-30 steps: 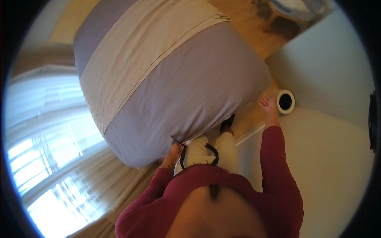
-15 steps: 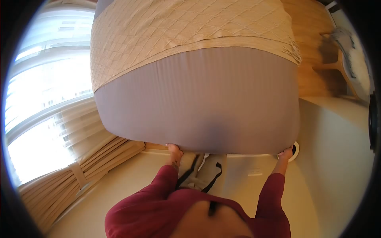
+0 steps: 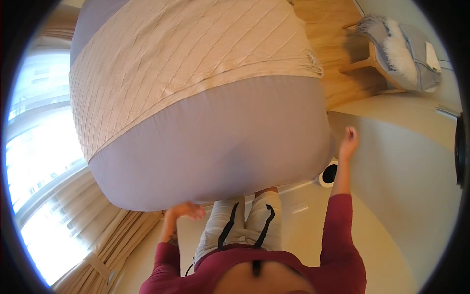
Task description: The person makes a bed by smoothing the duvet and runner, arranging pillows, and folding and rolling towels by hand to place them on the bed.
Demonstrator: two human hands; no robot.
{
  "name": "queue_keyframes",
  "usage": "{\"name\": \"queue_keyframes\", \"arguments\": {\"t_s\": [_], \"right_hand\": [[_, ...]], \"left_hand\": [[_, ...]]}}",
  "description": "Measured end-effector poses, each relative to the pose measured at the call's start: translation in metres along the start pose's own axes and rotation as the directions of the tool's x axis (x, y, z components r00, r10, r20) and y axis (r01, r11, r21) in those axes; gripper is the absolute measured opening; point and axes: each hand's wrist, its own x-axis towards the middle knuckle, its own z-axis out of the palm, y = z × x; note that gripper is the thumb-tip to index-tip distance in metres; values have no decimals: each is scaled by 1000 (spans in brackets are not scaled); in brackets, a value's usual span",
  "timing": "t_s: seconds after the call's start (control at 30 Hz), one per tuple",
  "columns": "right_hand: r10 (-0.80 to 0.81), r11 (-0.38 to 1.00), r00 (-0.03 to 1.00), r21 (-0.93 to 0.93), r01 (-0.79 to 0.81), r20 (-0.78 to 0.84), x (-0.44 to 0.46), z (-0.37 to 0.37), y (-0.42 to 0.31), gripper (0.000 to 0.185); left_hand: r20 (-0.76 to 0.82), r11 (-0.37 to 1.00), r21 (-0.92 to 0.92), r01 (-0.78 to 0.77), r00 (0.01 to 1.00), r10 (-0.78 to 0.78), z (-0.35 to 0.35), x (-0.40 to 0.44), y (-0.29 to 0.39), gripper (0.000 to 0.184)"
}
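A bed (image 3: 215, 137) with a grey-mauve fitted sheet fills the middle, and a tan fringed blanket (image 3: 196, 54) lies across its far part. My left hand (image 3: 185, 210) is at the near edge of the mattress, toward the left. Its fingers are stretched to the right and hold nothing; whether they touch the sheet I cannot tell. My right hand (image 3: 349, 143) is raised beside the bed's right side, apart from the sheet. Its fingers are loosely curled in, with nothing visible in them.
Tied-back curtains (image 3: 105, 250) hang by a bright window (image 3: 44, 181) on the left. A round white device with a dark top (image 3: 328, 175) stands by the right near corner. At the upper right, a wooden chair (image 3: 364, 63) carries a fluffy white throw (image 3: 401, 56).
Both hands have left their holds on the mattress's near edge. The right hand rose along the bed's right side, and the left turned inward. My view swung to the right.
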Motion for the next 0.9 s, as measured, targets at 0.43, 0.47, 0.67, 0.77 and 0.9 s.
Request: {"name": "queue_keyframes", "arguments": {"t_s": [0.43, 0.47, 0.67, 0.77, 0.9], "right_hand": [[-237, 933, 756, -75, 352, 610, 144, 201, -102, 22], [-342, 904, 782, -44, 424, 521, 152, 197, -92, 19], [-441, 870, 881, -158, 466, 170, 192, 103, -89, 14], [-336, 895, 928, -252, 368, 162, 168, 84, -71, 14], [-171, 934, 938, -252, 252, 302, 134, 133, -5, 18]], "left_hand": [[-385, 508, 859, 56, -584, 715, -91, -46, 362, 25], [-363, 474, 880, 41, -586, 725, -94, -44, 362, 21], [-262, 269, 960, -83, -607, 750, -44, -65, 363, 15], [-272, 214, 962, -168, -560, 783, -22, -60, 365, 17], [-291, 221, 956, -192, -551, 782, -35, -16, 361, 17]]}}
